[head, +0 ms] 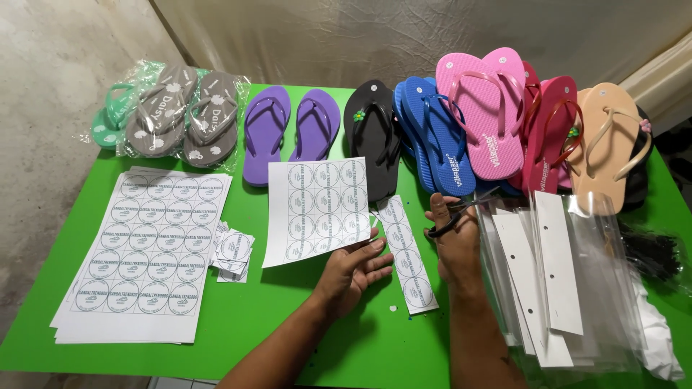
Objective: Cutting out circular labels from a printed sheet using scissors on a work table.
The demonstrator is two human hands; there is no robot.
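Green table [238, 317] backed by a pale cloth wall carries a row of flip-flops [447, 130] and a stack of label sheets [148, 252]. Your left hand [353, 270] lies open, fingertips touching the lower edge of the partly cut label sheet [317, 209]. Your right hand [454, 241] is closed around black scissors [450, 220], just beside a cut strip of round labels [405, 256] and clear plastic bags [562, 281].

we see a partly cut white sheet of round labels [317, 209] lying near the centre, its lower right corner lifted. a narrow cut strip of labels [407, 253] lies flat at its 4 o'clock. black-handled scissors [455, 215] sit at its 3 o'clock.
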